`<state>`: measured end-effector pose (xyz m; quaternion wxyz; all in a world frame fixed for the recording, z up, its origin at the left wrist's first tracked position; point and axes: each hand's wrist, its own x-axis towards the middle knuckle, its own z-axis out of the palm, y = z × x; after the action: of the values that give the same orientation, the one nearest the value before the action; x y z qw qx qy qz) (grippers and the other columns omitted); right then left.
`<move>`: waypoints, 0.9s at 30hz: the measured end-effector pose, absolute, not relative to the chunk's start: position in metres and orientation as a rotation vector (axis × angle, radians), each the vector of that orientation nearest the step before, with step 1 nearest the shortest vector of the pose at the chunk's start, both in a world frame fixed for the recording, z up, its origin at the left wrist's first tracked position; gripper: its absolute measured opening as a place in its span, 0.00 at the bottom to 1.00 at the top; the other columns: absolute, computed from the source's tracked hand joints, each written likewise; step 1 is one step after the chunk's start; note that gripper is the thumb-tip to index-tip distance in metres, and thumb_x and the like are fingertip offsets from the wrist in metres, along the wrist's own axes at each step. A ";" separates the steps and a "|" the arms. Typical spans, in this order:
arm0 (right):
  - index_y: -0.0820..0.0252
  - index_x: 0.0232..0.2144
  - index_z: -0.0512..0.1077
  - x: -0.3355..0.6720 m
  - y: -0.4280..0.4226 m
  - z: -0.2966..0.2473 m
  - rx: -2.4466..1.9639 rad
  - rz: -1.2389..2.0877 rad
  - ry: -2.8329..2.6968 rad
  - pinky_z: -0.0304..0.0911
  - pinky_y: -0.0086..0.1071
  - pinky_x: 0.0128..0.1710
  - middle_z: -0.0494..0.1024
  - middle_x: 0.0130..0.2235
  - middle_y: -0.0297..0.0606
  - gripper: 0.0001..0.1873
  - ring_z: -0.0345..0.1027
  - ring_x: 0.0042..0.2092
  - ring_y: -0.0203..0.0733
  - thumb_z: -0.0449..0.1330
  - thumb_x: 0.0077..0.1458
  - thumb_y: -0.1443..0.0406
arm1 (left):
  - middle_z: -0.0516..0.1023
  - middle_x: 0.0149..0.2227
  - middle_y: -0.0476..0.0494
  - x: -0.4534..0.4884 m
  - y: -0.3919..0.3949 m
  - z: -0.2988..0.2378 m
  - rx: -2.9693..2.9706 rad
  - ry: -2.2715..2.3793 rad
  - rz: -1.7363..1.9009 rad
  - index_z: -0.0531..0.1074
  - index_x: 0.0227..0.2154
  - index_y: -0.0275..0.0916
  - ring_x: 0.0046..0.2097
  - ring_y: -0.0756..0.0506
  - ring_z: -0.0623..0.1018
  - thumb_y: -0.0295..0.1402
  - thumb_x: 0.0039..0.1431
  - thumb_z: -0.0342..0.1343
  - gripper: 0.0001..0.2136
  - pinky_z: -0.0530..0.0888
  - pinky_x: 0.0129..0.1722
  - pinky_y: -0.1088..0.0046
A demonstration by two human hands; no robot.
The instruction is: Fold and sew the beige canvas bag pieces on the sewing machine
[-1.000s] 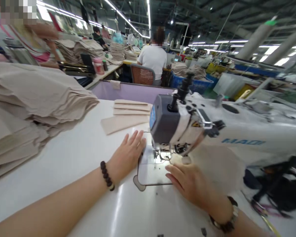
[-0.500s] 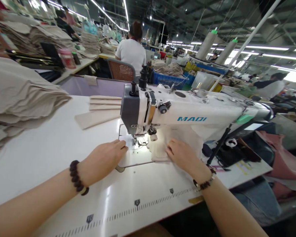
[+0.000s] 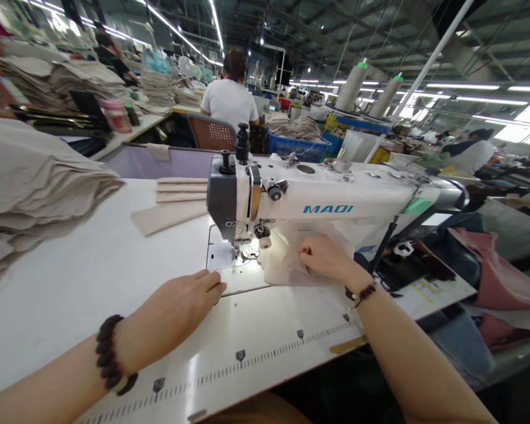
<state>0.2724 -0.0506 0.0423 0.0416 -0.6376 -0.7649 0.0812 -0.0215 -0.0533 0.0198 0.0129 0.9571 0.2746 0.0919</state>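
Note:
A white MAQI sewing machine (image 3: 327, 203) stands on the white table (image 3: 83, 277). My left hand (image 3: 176, 312) lies flat on the table, fingers stretched toward the metal needle plate (image 3: 223, 256), holding nothing. My right hand (image 3: 324, 256) is curled under the machine's arm, pinching a pale beige fabric piece (image 3: 282, 265) that lies right of the needle. A ruler scale (image 3: 247, 368) runs along the table's near edge.
A tall stack of beige fabric (image 3: 35, 182) fills the left side. A few folded beige strips (image 3: 172, 203) lie behind the machine head. A person in a white shirt (image 3: 229, 103) sits ahead with their back turned. Pink fabric (image 3: 494, 277) hangs at the right.
My left hand has slid back from the needle plate toward me. My right hand has moved right and closed on the beige fabric. The view has swung right and pulled back.

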 end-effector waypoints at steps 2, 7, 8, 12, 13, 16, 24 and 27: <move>0.62 0.20 0.71 0.285 -0.052 0.049 -1.953 0.377 -2.297 0.57 0.26 0.25 0.73 0.22 0.34 0.12 0.65 0.25 0.35 0.49 0.48 0.72 | 0.74 0.37 0.40 -0.019 -0.056 0.020 3.036 0.823 0.210 0.71 0.38 0.35 0.35 0.44 0.75 0.20 0.58 0.43 0.13 0.76 0.35 0.65; 0.62 0.23 0.69 0.282 -0.103 0.076 -1.872 0.512 -2.258 0.56 0.25 0.26 0.71 0.24 0.32 0.10 0.64 0.27 0.33 0.50 0.49 0.71 | 0.67 0.53 0.33 -0.001 -0.071 0.025 3.073 0.781 0.606 0.54 0.56 0.32 0.52 0.42 0.70 0.22 0.60 0.42 0.20 0.72 0.47 0.63; 0.62 0.21 0.68 0.273 -0.118 0.079 -1.813 0.519 -2.267 0.55 0.25 0.27 0.70 0.25 0.32 0.10 0.64 0.28 0.33 0.50 0.49 0.72 | 0.62 0.56 0.33 0.006 -0.076 0.027 3.061 0.767 0.678 0.51 0.58 0.32 0.55 0.42 0.66 0.22 0.60 0.42 0.22 0.70 0.50 0.62; 0.61 0.23 0.67 0.224 -0.166 0.076 -1.687 0.727 -2.324 0.56 0.23 0.29 0.71 0.28 0.32 0.08 0.64 0.30 0.32 0.51 0.49 0.74 | 0.64 0.55 0.34 0.036 -0.098 0.032 2.995 0.453 0.596 0.60 0.52 0.34 0.58 0.42 0.62 0.20 0.58 0.41 0.18 0.65 0.54 0.60; 0.62 0.24 0.68 0.214 -0.172 0.072 -1.666 0.806 -2.356 0.56 0.23 0.29 0.71 0.28 0.32 0.07 0.64 0.30 0.33 0.53 0.48 0.75 | 0.69 0.51 0.37 0.040 -0.102 0.031 2.937 0.377 0.489 0.65 0.47 0.35 0.54 0.44 0.67 0.20 0.58 0.42 0.16 0.66 0.53 0.63; 0.63 0.27 0.72 0.204 -0.179 0.060 -1.509 1.027 -2.404 0.59 0.21 0.32 0.73 0.30 0.33 0.06 0.67 0.32 0.33 0.56 0.49 0.75 | 0.77 0.35 0.46 0.030 -0.104 0.028 2.657 0.342 0.188 0.71 0.34 0.38 0.39 0.49 0.76 0.20 0.58 0.42 0.13 0.71 0.45 0.76; 0.49 0.57 0.57 0.243 -0.169 0.035 -1.327 1.346 -2.058 0.57 0.35 0.52 0.71 0.51 0.35 0.44 0.64 0.52 0.45 0.68 0.38 0.55 | 0.70 0.52 0.49 -0.105 -0.088 0.007 2.168 0.941 0.288 0.71 0.45 0.50 0.51 0.42 0.71 0.34 0.52 0.55 0.16 0.67 0.51 0.69; 0.50 0.60 0.51 0.227 -0.158 0.019 -1.275 1.286 -1.994 0.56 0.38 0.53 0.72 0.50 0.37 0.41 0.64 0.51 0.44 0.64 0.47 0.56 | 0.73 0.49 0.52 -0.123 -0.096 0.003 1.976 1.199 0.343 0.69 0.48 0.52 0.50 0.42 0.72 0.40 0.57 0.50 0.16 0.69 0.49 0.67</move>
<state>0.2274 -0.1582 0.0192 0.2222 -0.4614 -0.7217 0.4657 -0.1230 -0.0956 0.0027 0.3917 0.7781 0.4721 0.1349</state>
